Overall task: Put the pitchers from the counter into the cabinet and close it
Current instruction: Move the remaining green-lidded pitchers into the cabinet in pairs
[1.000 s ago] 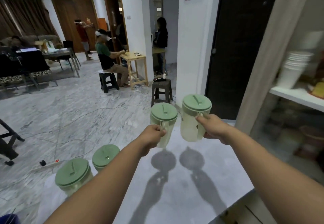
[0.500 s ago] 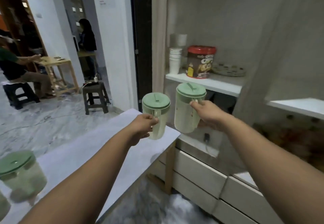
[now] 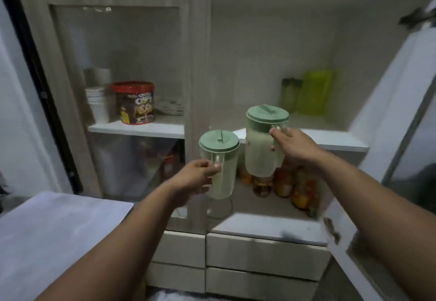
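I hold two pale translucent pitchers with green lids in front of the open cabinet. My left hand (image 3: 197, 175) grips the handle of the left pitcher (image 3: 221, 156), which hangs low before the cabinet's centre post. My right hand (image 3: 291, 146) grips the handle of the right pitcher (image 3: 259, 145), raised to the edge of the upper shelf (image 3: 339, 139) of the open right compartment. The cabinet door (image 3: 401, 116) stands swung open at the right.
Green containers (image 3: 309, 94) stand at the back of the upper shelf. Jars (image 3: 287, 182) crowd the lower shelf behind the pitchers. Behind the glass left door sit a red-lidded tub (image 3: 135, 102) and stacked cups (image 3: 98, 103). The counter (image 3: 54, 234) is at lower left, drawers (image 3: 262, 251) below.
My view has swung right from the room and counter to face the cabinet. Both hands carried their pitchers toward the open right compartment; the right pitcher now rises to the upper shelf edge.
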